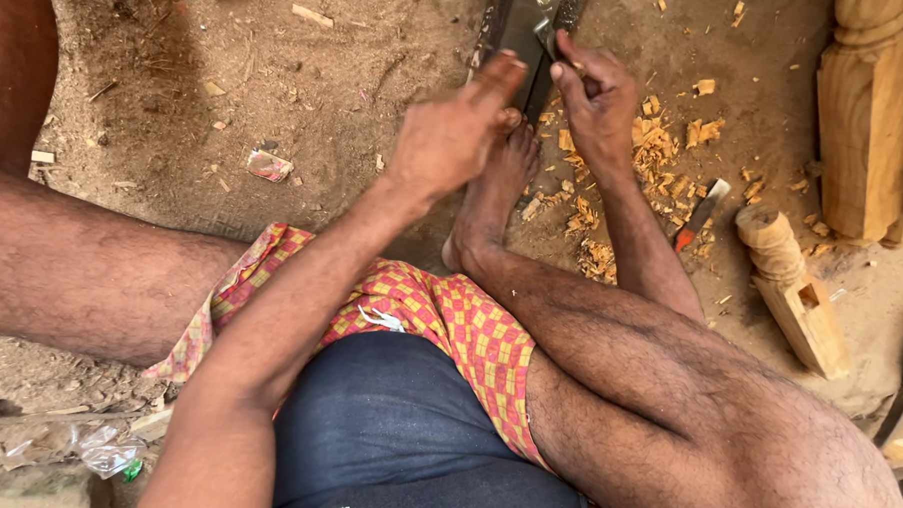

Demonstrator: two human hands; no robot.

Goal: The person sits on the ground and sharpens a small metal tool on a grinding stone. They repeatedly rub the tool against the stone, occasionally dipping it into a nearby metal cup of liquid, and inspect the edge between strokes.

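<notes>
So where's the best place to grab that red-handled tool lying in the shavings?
Probably by the red handle end of the tool, coming from above on the near side. It lies flat on the dirt, tilted, red end toward the person, grey blade pointing away. The right hand is closest.

The floor [306,109] is bare packed dirt, brown and dusty, lit by soft daylight with no hard shadows. Wood chips [665,151] lie scattered at about 2 o'clock. A tall turned post [869,118] stands at 2 o'clock by the right edge, and a shorter turned leg [793,286] lies on the ground at 3 o'clock. A scrap of paper [268,164] sits at 10 o'clock. Crumpled clear plastic [104,450] lies at 8 o'clock, near the bottom left corner.
</notes>
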